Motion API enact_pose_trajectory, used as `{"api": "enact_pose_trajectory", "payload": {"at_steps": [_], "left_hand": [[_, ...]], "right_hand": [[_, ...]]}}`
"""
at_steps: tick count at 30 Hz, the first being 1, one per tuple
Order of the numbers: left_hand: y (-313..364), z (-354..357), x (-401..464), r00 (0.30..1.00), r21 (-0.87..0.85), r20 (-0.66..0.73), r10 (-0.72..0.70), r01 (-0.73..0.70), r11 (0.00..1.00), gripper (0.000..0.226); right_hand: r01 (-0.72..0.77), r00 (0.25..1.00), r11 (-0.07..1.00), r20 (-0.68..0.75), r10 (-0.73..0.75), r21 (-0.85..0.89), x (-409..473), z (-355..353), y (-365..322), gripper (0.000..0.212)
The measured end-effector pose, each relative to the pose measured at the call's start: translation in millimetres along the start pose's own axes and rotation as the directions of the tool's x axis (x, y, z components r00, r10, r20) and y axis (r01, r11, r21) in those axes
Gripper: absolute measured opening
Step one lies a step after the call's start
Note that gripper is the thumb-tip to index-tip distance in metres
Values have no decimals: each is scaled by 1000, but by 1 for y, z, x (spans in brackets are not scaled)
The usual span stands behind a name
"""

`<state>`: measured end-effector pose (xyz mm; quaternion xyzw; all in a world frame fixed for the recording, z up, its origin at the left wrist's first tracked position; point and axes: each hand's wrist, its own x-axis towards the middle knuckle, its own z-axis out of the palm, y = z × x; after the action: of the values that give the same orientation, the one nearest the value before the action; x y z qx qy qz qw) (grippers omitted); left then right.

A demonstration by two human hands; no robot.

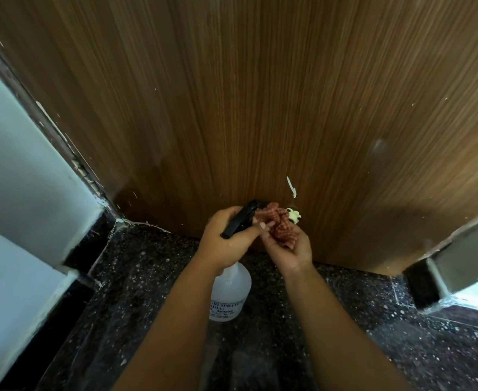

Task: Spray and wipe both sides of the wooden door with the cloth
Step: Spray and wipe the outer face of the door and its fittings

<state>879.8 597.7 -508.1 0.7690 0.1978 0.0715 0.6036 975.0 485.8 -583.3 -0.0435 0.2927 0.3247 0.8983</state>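
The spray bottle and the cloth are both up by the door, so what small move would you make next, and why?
Probably squeeze the trigger. The left hand grips the spray bottle by its black head, nozzle toward the bunched checked cloth held in the right hand, close to the wooden door. Wetting the cloth should come before wiping.

Low before the door (pixel 260 94), the left hand (pixel 226 238) grips a spray bottle (pixel 230 289) while the right hand (pixel 291 249) holds the bunched cloth (pixel 281 227) beside it
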Motion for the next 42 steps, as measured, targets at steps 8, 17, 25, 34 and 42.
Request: {"api": "enact_pose_trajectory", "payload": {"at_steps": [8, 17, 25, 34, 42], "left_hand": [[-3, 2, 4, 999, 61, 30, -18, 16, 998, 13], [-26, 34, 10, 969, 321, 243, -50, -32, 947, 27], [-35, 20, 11, 996, 177, 90, 16, -31, 984, 13], [-40, 11, 10, 998, 148, 61, -2, -7, 989, 14], [-39, 6, 10, 998, 103, 56, -32, 26, 994, 16]], "right_hand": [[372, 717, 718, -310, -625, -588, -15, -4, -18, 42], [419, 459, 348, -135, -878, -838, -30, -14, -85, 56], [461, 338, -644, 792, -509, -611, -16, -23, -15, 48], [206, 281, -947, 942, -184, -247, 4, -47, -21, 49], [365, 301, -668, 761, -575, -648, 7, -59, -34, 39]]}}
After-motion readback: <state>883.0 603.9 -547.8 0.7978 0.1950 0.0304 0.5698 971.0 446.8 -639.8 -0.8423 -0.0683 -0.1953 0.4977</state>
